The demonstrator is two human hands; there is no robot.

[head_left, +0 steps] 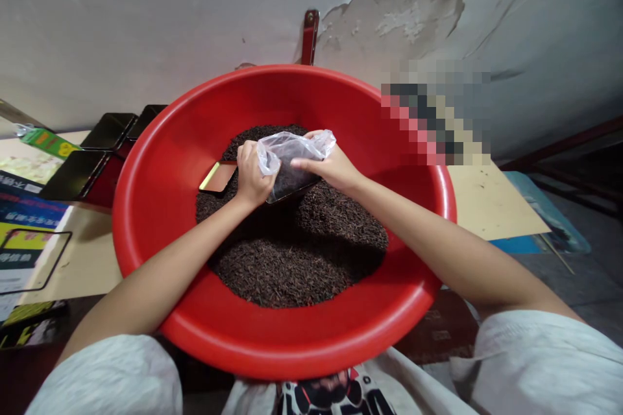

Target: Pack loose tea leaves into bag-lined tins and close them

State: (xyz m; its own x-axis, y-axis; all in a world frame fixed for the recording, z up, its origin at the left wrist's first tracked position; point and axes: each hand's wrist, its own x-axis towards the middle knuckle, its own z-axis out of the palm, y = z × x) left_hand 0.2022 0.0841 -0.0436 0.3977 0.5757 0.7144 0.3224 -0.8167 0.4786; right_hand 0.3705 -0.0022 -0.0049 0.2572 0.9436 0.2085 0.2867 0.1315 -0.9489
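Note:
Both hands are at the mouth of a clear plastic bag (292, 142), over the middle of a big red basin (292, 353). My left hand (256, 180) has its fingers closed around the bag's left rim. On the opposite side, my right hand (335, 167) grips the rim, thumb toward the bag's inside. The bag appears to line a dark box (291, 194), mostly hidden by bag and hands. Dark, dry loose tea leaves (296, 269) cover the basin's bottom. A small rectangular tin piece (217, 177) with a gold edge lies on the leaves left of my left hand.
Several dark open tins (78, 176) stand left of the basin, near a green packet (51, 141) and printed sheets (29, 201). Behind the basin, a dark red upright piece (310, 37) is by the peeling wall. A pale board (491, 201) extends rightward; a blurred patch covers something there.

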